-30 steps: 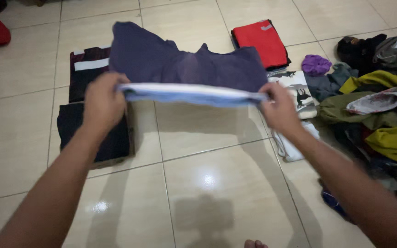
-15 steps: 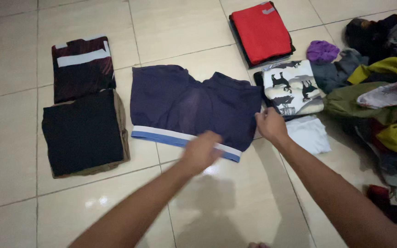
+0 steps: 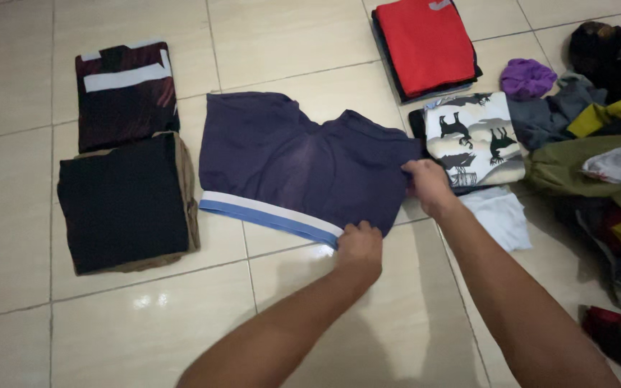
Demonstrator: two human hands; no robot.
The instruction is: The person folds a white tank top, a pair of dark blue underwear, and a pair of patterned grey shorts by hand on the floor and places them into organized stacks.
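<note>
While spread flat on the tiled floor (image 3: 282, 302), navy shorts (image 3: 303, 165) pinched at 2 spots: left hand (image 3: 359, 248) clamped on the blue-and-white waistband (image 3: 267, 214), right hand (image 3: 429, 185) closed on the side hem. Beyond the right hand, animal-print folded cloth (image 3: 476, 136); far left of the left hand, black folded garment (image 3: 123, 201).

We look down on a glossy cream tiled floor (image 3: 289, 43).

Its large square tiles meet at thin grey grout lines, and near us we see bright glints of light mirrored in the glaze. Folded clothes lie on it: a black stack (image 3: 125, 202) and a dark striped one (image 3: 125, 92) at left, a red one (image 3: 427, 43) far right, and a loose heap of garments (image 3: 605, 144) along the right edge.
</note>
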